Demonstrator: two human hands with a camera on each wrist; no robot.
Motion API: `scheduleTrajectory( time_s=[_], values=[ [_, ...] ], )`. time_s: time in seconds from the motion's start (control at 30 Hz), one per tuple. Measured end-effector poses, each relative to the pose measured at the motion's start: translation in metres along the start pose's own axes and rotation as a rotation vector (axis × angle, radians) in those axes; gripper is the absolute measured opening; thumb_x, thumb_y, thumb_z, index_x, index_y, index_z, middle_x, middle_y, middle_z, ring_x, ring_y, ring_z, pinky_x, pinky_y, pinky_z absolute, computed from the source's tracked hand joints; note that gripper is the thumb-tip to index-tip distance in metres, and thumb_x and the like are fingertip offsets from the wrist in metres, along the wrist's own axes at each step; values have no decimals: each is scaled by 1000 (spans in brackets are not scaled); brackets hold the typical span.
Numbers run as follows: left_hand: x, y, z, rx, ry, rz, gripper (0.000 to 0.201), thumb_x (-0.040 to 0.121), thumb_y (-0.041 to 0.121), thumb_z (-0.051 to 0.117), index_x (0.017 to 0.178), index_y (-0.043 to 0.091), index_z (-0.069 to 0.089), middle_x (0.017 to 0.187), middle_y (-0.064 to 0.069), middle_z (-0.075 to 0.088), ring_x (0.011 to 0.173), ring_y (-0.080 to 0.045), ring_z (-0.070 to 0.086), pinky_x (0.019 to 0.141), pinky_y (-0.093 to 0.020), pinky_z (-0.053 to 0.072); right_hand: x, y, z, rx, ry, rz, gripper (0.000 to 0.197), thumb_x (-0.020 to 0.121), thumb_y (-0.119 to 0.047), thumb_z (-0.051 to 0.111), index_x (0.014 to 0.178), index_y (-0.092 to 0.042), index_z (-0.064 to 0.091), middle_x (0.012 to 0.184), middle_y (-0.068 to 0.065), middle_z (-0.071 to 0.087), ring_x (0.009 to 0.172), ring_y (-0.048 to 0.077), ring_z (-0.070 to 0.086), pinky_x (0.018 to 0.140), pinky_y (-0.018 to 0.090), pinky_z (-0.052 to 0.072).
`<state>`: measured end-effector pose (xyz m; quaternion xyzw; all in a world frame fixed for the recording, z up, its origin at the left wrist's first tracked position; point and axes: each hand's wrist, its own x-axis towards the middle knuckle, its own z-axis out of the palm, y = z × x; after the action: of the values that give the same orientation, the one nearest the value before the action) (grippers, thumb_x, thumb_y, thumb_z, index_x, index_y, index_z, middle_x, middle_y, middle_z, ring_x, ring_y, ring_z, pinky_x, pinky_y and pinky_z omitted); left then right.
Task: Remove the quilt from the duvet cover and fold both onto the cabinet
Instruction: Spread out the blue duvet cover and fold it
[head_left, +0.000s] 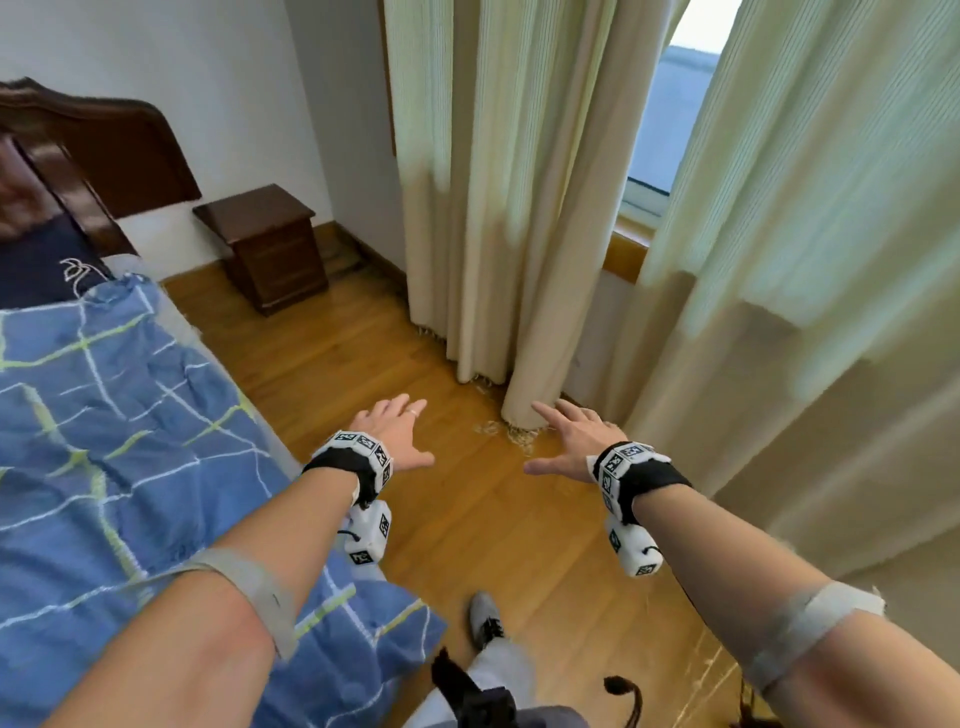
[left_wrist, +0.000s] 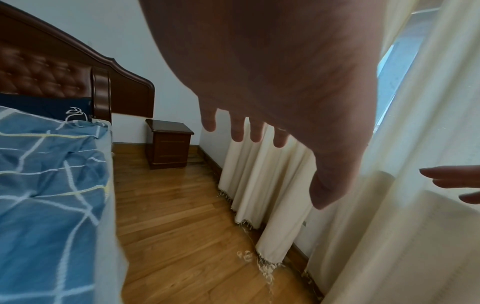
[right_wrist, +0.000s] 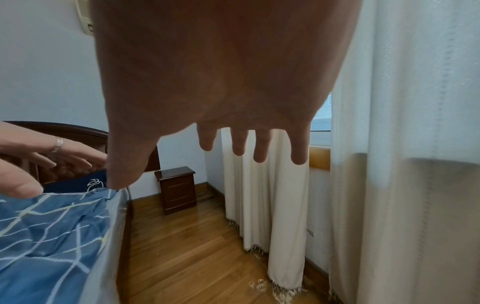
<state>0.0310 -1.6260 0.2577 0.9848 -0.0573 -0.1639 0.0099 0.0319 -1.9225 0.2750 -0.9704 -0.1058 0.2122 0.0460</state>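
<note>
The left hand (head_left: 397, 434) and the right hand (head_left: 576, 444) hover palm down, side by side but apart, above the honey-coloured wooden plank floor (head_left: 363, 358), each with fingers (left_wrist: 237, 131) spread straight and holding nothing. The blue duvet cover with white and yellow-green crossing lines (head_left: 104, 415) lies rumpled on the bed to the left, untouched by either hand. A small dark brown wooden bedside cabinet (head_left: 270, 244) stands against the wall beyond, beside the dark carved wooden headboard (head_left: 104, 150). Pale cream fringed curtains (head_left: 493, 208) hang ahead and to the right.
</note>
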Motion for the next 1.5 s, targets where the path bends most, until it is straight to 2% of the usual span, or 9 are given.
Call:
scheduleTrajectory(
  time_s=[0.23, 0.37, 0.53, 0.73, 0.87, 1.03, 1.1, 1.33, 1.5],
  values=[
    [161, -19, -89, -48, 64, -44, 92, 77, 65, 54, 155, 30, 19, 163, 0, 12, 147, -24, 19, 114, -46, 28, 170, 24, -116, -47, -1, -51, 103, 71, -86, 50, 153, -48, 1, 165, -6, 7, 148, 30, 17, 113, 54, 30],
    [213, -74, -126, -34, 70, -158, 92, 77, 64, 55, 155, 31, 19, 164, 0, 12, 147, -25, 19, 114, -47, 27, 269, -13, -156, -69, -18, -161, 103, 70, -88, 49, 153, -49, -1, 165, -7, 6, 149, 27, 16, 112, 51, 33],
    [270, -170, -134, -107, 17, -359, 93, 78, 66, 57, 155, 31, 18, 164, 0, 9, 148, -26, 18, 114, -50, 28, 403, -91, -192, -99, -60, -365, 102, 72, -86, 50, 153, -48, 0, 164, -8, 6, 148, 29, 19, 112, 52, 32],
    [337, -293, -147, -213, 1, -628, 91, 81, 64, 57, 155, 31, 17, 164, -2, 8, 148, -28, 18, 116, -50, 26, 586, -207, -228, -152, -119, -584, 100, 77, -75, 57, 155, -41, 3, 163, 0, 15, 146, 31, 25, 112, 52, 33],
    [363, -373, -171, -289, -1, -810, 89, 83, 61, 57, 155, 29, 16, 164, -3, 8, 148, -31, 18, 116, -51, 24, 689, -297, -262, -208, -190, -743, 97, 81, -66, 59, 155, -39, 4, 163, -1, 16, 144, 31, 30, 111, 50, 36],
    [379, -460, -177, -414, 49, -1003, 88, 77, 65, 55, 153, 38, 19, 162, 6, 15, 146, -25, 24, 114, -49, 28, 784, -421, -289, -297, -241, -931, 97, 79, -70, 57, 154, -42, 4, 163, 0, 16, 145, 31, 27, 112, 51, 35],
    [387, -497, -170, -448, 33, -1080, 88, 80, 65, 57, 153, 37, 18, 162, 5, 14, 145, -26, 25, 114, -50, 29, 816, -472, -290, -328, -266, -993, 97, 79, -69, 57, 155, -42, 4, 164, 0, 15, 146, 30, 25, 113, 49, 33],
    [444, -665, -144, -577, 0, -1164, 85, 86, 62, 54, 155, 28, 16, 164, 1, 10, 148, -26, 19, 116, -48, 26, 931, -644, -286, -456, -298, -1064, 97, 79, -66, 60, 155, -40, 5, 164, 3, 13, 146, 32, 24, 115, 50, 31],
    [484, -816, -167, -598, 41, -1158, 79, 89, 57, 54, 154, 29, 20, 163, 2, 15, 146, -26, 25, 112, -47, 31, 1016, -781, -319, -509, -276, -1029, 93, 83, -62, 61, 155, -38, 8, 163, 5, 16, 145, 33, 27, 115, 51, 31]
  ],
)
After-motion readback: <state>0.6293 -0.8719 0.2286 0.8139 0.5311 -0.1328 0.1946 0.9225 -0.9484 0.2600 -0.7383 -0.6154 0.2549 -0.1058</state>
